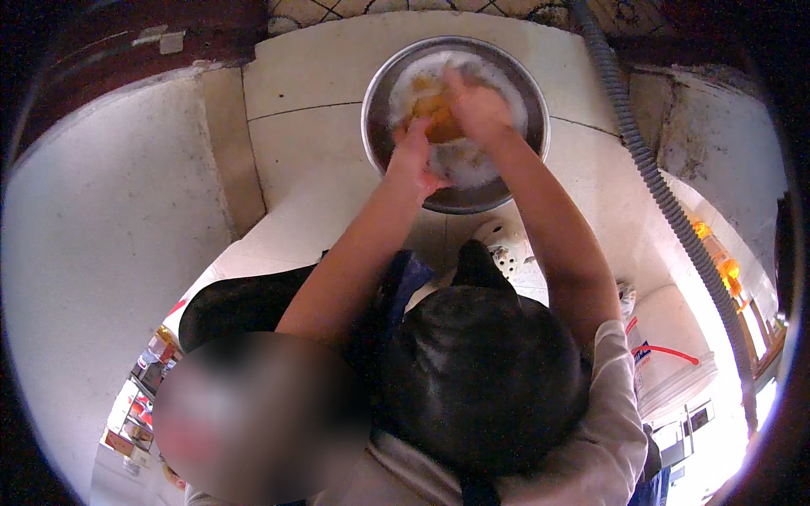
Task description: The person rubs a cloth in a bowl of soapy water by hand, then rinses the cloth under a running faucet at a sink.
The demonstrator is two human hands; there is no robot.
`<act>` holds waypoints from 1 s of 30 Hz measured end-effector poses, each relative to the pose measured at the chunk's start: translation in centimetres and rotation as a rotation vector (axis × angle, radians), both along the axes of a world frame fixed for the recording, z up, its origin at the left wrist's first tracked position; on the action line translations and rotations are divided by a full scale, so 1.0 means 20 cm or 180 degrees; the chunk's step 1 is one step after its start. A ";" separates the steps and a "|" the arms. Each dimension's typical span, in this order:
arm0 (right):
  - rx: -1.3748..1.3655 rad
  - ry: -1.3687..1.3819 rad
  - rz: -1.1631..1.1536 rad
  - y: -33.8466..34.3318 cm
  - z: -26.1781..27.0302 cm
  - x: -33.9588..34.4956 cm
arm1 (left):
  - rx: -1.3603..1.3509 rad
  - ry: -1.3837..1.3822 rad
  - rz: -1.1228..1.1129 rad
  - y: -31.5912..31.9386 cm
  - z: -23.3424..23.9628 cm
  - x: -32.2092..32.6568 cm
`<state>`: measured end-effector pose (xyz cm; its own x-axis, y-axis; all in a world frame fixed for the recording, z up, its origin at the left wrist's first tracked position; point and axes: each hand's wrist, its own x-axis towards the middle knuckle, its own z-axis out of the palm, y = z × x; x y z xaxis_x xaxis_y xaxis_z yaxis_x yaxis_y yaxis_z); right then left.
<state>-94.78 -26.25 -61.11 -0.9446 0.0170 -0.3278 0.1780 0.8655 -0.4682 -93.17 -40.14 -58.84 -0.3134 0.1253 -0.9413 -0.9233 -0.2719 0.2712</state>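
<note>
A round metal basin [374,136] stands on the tiled floor, with white suds [465,167] floating in its water. Both of my hands are in it. My left hand [414,155] is on the near left side, its fingers against the edge of a wet yellow-orange item [436,117], perhaps a cloth or sponge, and its thumb spread toward me. Over the far right side of that item lies my right hand [478,104], blurred by motion, so its grip is unclear. Suds hide whatever lies deeper in the basin.
A grey corrugated hose [639,145] runs down the right side. A white floor drain cover [503,250] lies between me and the basin. On the right are a white bucket [671,341] and an orange-yellow bottle [718,256]. A pale wall [126,190] bounds the left.
</note>
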 end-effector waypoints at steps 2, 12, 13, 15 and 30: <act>-0.0171 0.0098 0.0247 -0.02 0.04 0.04 | 0.0879 -0.0568 0.0312 -0.01 0.05 -0.03; -0.1228 0.1759 0.0063 -0.41 0.32 0.19 | 0.2445 0.1964 -0.0064 -0.22 -0.11 -0.01; -0.1104 0.1719 0.0090 -0.38 0.31 0.17 | 0.2852 0.2219 0.0076 -0.19 -0.10 0.00; -0.0527 0.0869 -0.0251 -0.20 0.16 0.09 | 0.1176 0.0639 -0.0464 -0.09 -0.08 -0.03; -0.4804 -0.0682 -0.3655 -0.18 0.14 0.24 | 0.1794 0.0500 0.0588 -0.07 0.09 -0.11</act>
